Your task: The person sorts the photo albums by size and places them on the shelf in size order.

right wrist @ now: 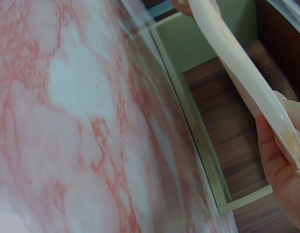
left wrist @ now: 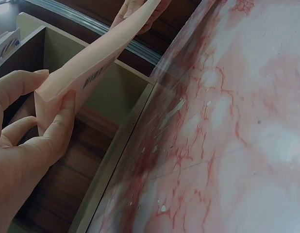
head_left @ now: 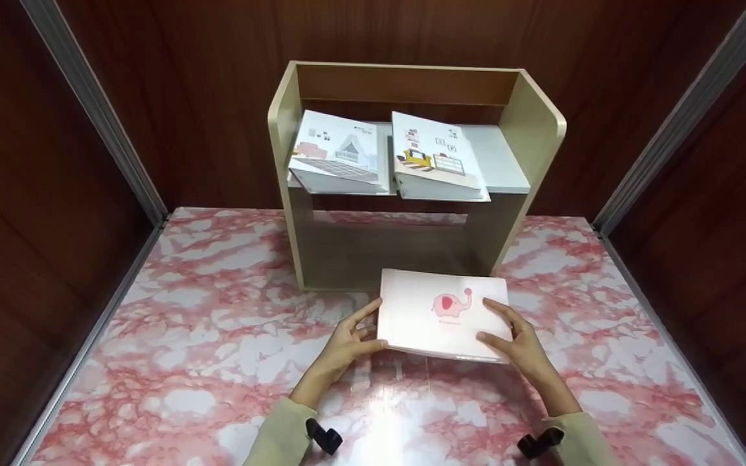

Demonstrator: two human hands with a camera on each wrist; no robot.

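Note:
A thin pale pink book [head_left: 412,310] with a pink elephant on its cover is held above the table, in front of a small shelf. My left hand [head_left: 347,343] grips its left edge; in the left wrist view the thumb and fingers pinch a corner of the book [left wrist: 99,60], and a barcode shows on its underside. At the right edge my right hand [head_left: 519,340] holds it, thumb and a finger on the cover. The right wrist view shows fingers beneath the book [right wrist: 247,73], which is seen edge-on there.
The wooden shelf unit [head_left: 544,120] stands against the back wall. Two thick white books, one with a tent picture [head_left: 340,145] and one with a yellow vehicle [head_left: 434,152], lie tilted on its upper board. Pink marbled sheeting [head_left: 204,362] covers the table between dark side panels.

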